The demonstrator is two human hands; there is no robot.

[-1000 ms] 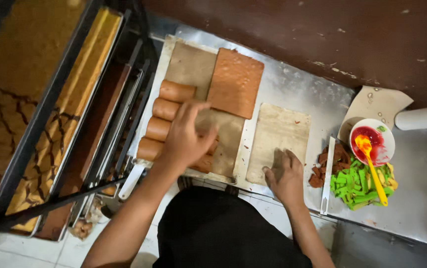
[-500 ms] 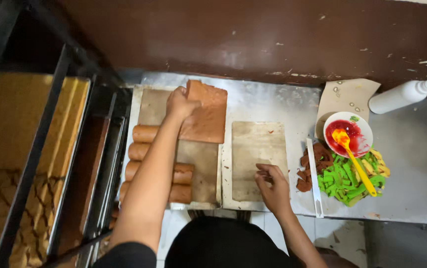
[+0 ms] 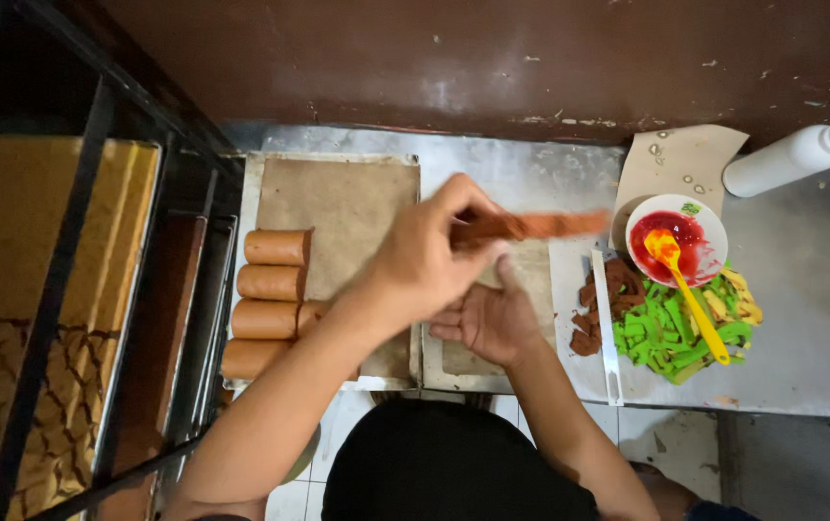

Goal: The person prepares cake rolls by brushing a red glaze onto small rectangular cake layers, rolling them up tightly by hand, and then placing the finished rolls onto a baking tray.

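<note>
Thin brown cake sheet carried over the steel table
Left hand pinches its edge; right hand open beneath. Unsupported, it may tear.

Left arm: bare forearm enters from the lower left and runs diagonally up and to the right across the view. Left hand is raised, back toward the camera, fingers curled inward and pinched closed, slightly motion-blurred. Right arm: bare forearm comes up from the lower right, angled toward the centre. Right hand sits lower, just under and partly behind the left hand, fingers loosely bent and pointing left, thumb raised upward toward the left hand.
</note>
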